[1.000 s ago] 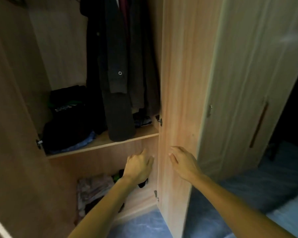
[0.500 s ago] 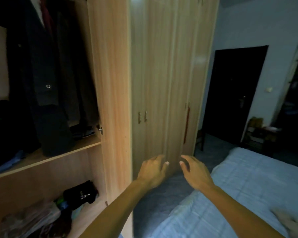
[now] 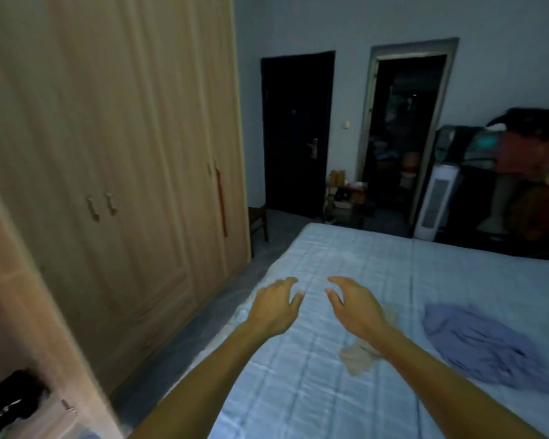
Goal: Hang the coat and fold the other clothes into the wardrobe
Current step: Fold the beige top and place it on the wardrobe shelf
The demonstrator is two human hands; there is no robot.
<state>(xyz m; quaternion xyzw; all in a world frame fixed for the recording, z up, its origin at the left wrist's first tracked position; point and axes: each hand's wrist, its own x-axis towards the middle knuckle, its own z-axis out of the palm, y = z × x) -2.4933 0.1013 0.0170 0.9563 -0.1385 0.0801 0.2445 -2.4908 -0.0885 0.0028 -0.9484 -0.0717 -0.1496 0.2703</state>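
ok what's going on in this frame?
A person stands between a light wooden wardrobe and a bed with a pale blue quilted cover. Both the left hand and the right hand are open and empty, held out over the bed. A crumpled lavender-blue garment and a small beige cloth lie unfolded on the cover.

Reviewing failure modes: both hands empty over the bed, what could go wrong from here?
1. The beige garment lies partly under the right forearm, so the right hand could overreach it.
2. The blue garment is crumpled; a one-hand grab by the left hand may drag it.
3. Dim, blurred view makes edges hard to find.
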